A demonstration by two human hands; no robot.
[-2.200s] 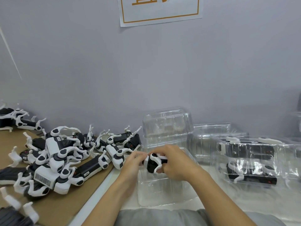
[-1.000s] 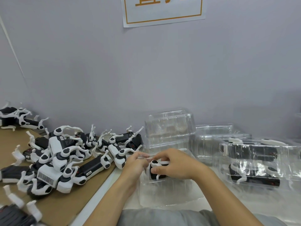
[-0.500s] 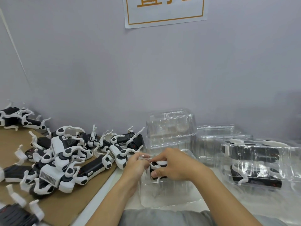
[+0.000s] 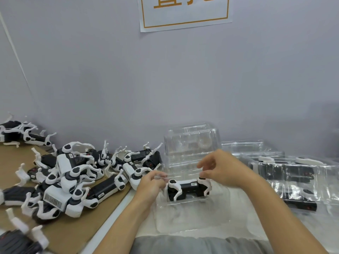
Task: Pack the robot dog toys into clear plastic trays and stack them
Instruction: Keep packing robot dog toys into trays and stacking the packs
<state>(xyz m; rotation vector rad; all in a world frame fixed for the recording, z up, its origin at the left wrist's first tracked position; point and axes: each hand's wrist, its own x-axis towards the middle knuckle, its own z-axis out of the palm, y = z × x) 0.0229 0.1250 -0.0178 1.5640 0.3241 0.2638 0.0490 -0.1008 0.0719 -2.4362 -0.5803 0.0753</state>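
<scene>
Centrally, a black-and-white robot dog toy (image 4: pixel 189 188) lies on its side in the open clear tray (image 4: pixel 190 217), which serves as the landmark for everything else. Just above the toy, the left hand (image 4: pixel 150 186) has its fingers curled, pinching the near-left edge of a thin clear sheet or lid edge (image 4: pixel 181 176); the right hand (image 4: pixel 222 166) pinches the same edge between thumb and forefinger, its other fingers loosely bent. Neither hand touches the toy itself. Left of the tray, a heap of loose robot dogs (image 4: pixel 73 178) sprawls over brown cardboard (image 4: pixel 77 233). Behind the tray stands a stack of empty clear trays (image 4: pixel 191 142). Right of the tray sit packed trays (image 4: pixel 293 182) holding dogs. High above the tray, a white sign (image 4: pixel 185 13) hangs on the grey wall
</scene>
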